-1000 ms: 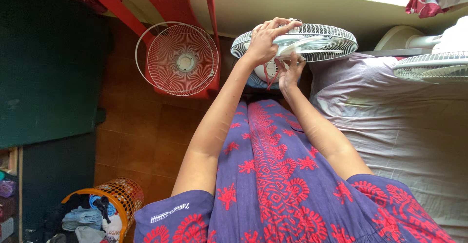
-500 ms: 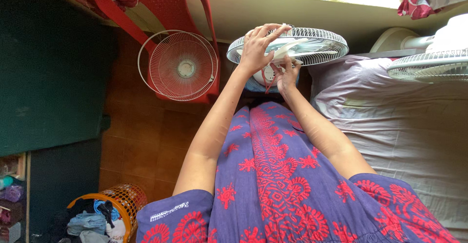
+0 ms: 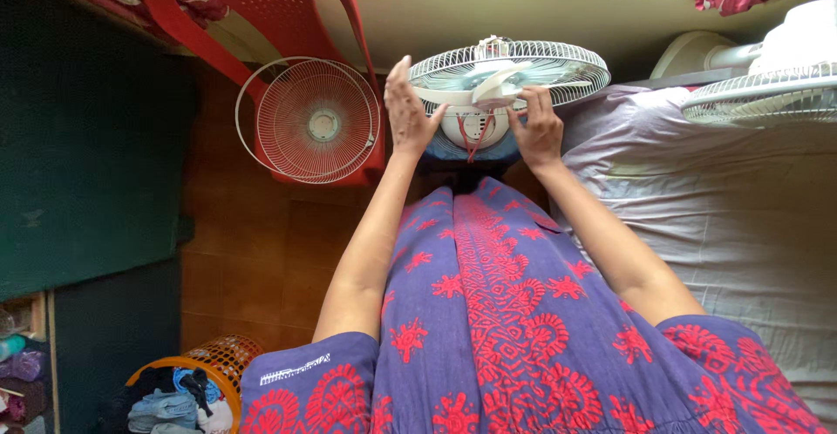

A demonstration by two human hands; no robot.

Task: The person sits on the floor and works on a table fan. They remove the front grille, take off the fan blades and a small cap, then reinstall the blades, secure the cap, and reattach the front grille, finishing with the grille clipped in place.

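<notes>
A person in a purple dress with red print works on a table fan [image 3: 497, 94] that stands straight ahead of the knees, wedged against the edge of a bed with a grey sheet [image 3: 715, 207] to the fan's right. The fan appears partly taken apart — its front guard [image 3: 309, 120], a white wire grille, leans against a red plastic chair [image 3: 261, 7] just left of the fan, well clear of both hands. What is left on the fan is the rear cage, the pale blades and the white motor housing with a short red cord hanging from it; the front stands open, so the work looks roughly midway, judging from how the parts lie.

The left hand [image 3: 405, 111] is held flat and open, fingers straight, palm against the fan's left flank below the cage rim — it grips nothing. The right hand [image 3: 536, 129] rests curled on the fan's right side by the hub, fingers bent around the housing; whether it pinches a small part there cannot be told.

A second fan [image 3: 767, 68] sits on the bed, right of the first. Far down and left of the fan, an orange basket [image 3: 222, 364] holds clothes.
</notes>
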